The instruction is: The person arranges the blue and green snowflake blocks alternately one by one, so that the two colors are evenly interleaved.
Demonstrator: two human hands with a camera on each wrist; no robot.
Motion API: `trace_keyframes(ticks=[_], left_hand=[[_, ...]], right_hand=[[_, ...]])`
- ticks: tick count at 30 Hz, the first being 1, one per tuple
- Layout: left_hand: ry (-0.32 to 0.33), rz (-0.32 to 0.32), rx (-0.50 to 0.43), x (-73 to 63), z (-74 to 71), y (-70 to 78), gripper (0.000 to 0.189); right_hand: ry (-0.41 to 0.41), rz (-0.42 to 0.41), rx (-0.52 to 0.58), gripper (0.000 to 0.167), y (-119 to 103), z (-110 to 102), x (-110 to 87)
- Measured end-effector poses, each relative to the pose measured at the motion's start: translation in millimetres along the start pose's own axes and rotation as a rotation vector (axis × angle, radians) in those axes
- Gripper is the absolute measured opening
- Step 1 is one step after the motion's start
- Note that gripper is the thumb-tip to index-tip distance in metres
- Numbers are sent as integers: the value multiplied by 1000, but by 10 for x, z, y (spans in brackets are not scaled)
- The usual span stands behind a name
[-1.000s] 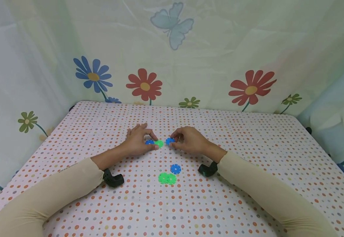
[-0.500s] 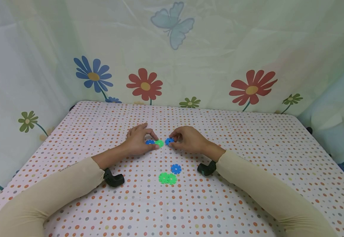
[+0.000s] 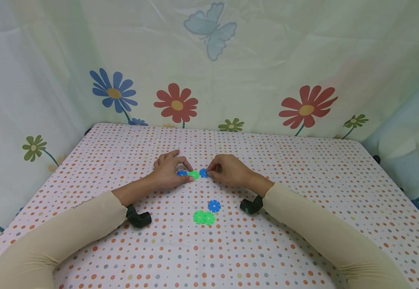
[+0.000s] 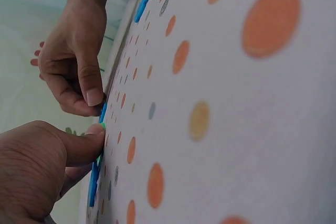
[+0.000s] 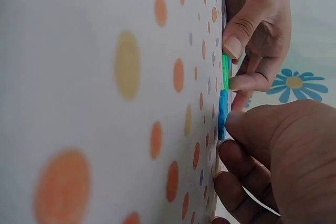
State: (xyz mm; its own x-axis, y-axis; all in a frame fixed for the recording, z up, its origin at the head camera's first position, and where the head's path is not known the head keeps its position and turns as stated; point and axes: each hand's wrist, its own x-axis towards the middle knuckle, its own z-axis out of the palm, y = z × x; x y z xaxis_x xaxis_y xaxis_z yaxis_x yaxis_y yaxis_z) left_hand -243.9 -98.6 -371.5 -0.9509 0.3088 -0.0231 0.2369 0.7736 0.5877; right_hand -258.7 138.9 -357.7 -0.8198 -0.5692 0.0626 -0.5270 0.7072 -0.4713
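Observation:
My left hand [image 3: 167, 172] holds a green notched plastic disc [image 3: 193, 175] by its edges, thumb at the near side and index finger at the far side. A blue notched disc [image 3: 182, 173] adjoins that green one on the left, partly covered by the hand. With thumb and index finger, my right hand [image 3: 232, 170] pinches another blue disc [image 3: 203, 173] at its right edge. In the right wrist view this blue disc [image 5: 222, 114] lies nearly flat along the cloth, its end right at the green disc [image 5: 226, 72].
Closer to me on the dotted tablecloth [image 3: 180, 249] lie one more blue disc [image 3: 214, 206] and two overlapping green discs [image 3: 200, 217]. A dark wrist device [image 3: 138, 218] sits at the left cuff, another device [image 3: 252, 205] at the right. A flowered curtain [image 3: 256, 60] stands behind the table.
The right hand's blue disc has shifted a little left, narrowing the gap to the green disc. The right fingertips have drawn together at its right edge. My left hand has stayed in place.

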Motion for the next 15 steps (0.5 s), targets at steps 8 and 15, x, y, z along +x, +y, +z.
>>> trace_keyframes(ticks=[8,15], left_hand=[[-4,5,5,-3,-4,4,20],[-4,5,10,3,2,-3,21]], right_hand=[[-16,1,35,26,-9,-4,8],[-39,11,25,36,-26,0,43]])
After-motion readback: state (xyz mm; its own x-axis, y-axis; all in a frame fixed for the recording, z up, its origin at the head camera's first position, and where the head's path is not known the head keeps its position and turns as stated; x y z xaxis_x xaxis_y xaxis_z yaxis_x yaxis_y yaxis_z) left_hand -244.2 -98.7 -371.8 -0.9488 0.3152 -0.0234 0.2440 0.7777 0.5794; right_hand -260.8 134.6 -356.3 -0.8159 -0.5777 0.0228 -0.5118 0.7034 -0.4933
